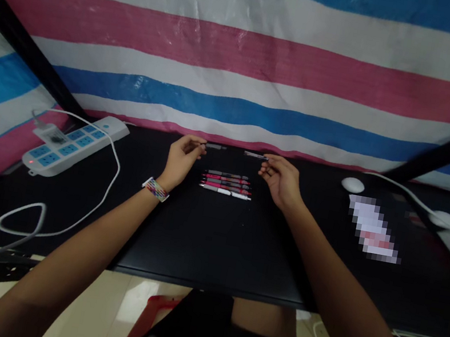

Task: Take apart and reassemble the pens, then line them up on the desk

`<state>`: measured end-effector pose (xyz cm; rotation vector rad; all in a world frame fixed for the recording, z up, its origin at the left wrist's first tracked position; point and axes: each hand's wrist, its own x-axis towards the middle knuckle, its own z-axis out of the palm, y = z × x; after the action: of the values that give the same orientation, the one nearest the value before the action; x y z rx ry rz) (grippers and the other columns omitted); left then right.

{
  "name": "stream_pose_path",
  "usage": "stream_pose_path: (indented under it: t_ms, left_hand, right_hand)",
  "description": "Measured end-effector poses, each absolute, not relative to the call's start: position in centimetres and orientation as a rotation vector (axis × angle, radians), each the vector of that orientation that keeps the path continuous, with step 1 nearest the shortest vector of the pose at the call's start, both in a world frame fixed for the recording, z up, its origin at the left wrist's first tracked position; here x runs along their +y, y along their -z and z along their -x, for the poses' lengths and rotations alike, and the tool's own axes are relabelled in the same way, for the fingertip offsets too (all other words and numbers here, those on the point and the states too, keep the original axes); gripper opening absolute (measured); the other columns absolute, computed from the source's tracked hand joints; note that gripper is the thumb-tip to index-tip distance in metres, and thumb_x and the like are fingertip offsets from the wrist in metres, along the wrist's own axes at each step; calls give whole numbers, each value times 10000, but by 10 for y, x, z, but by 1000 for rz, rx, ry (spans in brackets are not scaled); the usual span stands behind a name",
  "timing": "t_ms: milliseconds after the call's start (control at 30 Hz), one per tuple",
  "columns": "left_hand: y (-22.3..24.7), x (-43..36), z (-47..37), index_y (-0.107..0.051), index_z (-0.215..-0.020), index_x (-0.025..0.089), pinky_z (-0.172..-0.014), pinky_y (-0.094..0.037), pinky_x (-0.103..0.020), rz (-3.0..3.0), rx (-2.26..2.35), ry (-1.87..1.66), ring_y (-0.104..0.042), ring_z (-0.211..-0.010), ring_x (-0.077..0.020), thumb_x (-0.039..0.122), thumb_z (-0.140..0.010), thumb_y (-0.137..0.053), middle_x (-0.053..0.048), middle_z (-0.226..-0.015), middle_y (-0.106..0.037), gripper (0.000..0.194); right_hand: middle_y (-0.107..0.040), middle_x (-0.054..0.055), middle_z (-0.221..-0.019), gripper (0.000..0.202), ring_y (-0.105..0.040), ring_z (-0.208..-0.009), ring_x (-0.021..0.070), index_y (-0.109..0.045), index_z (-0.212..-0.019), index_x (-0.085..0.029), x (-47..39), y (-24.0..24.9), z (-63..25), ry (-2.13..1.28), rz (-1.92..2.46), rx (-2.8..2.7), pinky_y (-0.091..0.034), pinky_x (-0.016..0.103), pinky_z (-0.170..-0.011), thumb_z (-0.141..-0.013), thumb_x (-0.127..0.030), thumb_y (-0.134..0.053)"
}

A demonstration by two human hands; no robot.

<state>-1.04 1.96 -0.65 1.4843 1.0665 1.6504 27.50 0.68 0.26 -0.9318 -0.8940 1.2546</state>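
Near the back of the black table, my left hand (pixel 186 155) pinches one end of a short dark grey pen part (pixel 215 146). Across a small gap, my right hand (pixel 280 177) pinches a slim pen part (pixel 254 155) that looks clear or silvery. The two parts point toward each other without touching; whether they belong to one pen I cannot tell. Just in front of them, between my hands, several pens (pixel 226 184) lie side by side in a row, in grey, red and pink. The nearest one is a white pen (pixel 227 192).
A white power strip (pixel 76 145) with a plugged-in adapter stands at the left, its cable (pixel 111 183) looping over the table. On the right are a white mouse (pixel 353 184), a blurred-out paper (pixel 373 229) and another white device with cables. Striped plastic sheeting (pixel 246 50) hangs behind.
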Motion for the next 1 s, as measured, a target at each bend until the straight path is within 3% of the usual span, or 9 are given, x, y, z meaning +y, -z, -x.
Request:
stream_pose_path:
  t_ms: [467, 700, 900, 1000]
  left_hand:
    - [5, 17, 9, -765, -1000, 207, -661, -598, -247, -1516, 1091, -1632, -790, -816, -163, 185, -905, -751, -41, -914, -786, 98]
    - [5, 13, 3, -787, -991, 195, -691, -608, -274, -1604, 1055, -1450, -760, -791, -167, 275, -926, -798, -50, -860, -790, 104]
    - [0, 8, 4, -693, -753, 197, -637, -549, -259, -1742, 1110, -1414, -672, -642, -138, 506, -1066, -668, -25, -675, -701, 440]
    - [-1, 7, 4, -660, -724, 202, -627, -528, -262, -1777, 1125, -1399, -658, -604, -132, 503, -1087, -634, -9, -623, -660, 473]
  right_hand:
    - [-710, 24, -758, 169, -666, -724, 162, -822, -906, -212, 4, -2, -274, -1219, 941, -953, -611, 335, -746, -753, -282, -838]
    - [-750, 38, -819, 205, -700, -777, 191, -840, -943, -237, -4, 0, -263, -1287, 930, -1098, -647, 406, -811, -781, -347, -899]
    - [-774, 31, -831, 202, -720, -784, 186, -861, -947, -254, -7, -2, -258, -1301, 875, -1101, -650, 413, -853, -780, -345, -932]
    - [-767, 32, -798, 207, -711, -757, 182, -862, -926, -238, -6, -2, -258, -1321, 857, -1078, -647, 400, -820, -762, -343, -932]
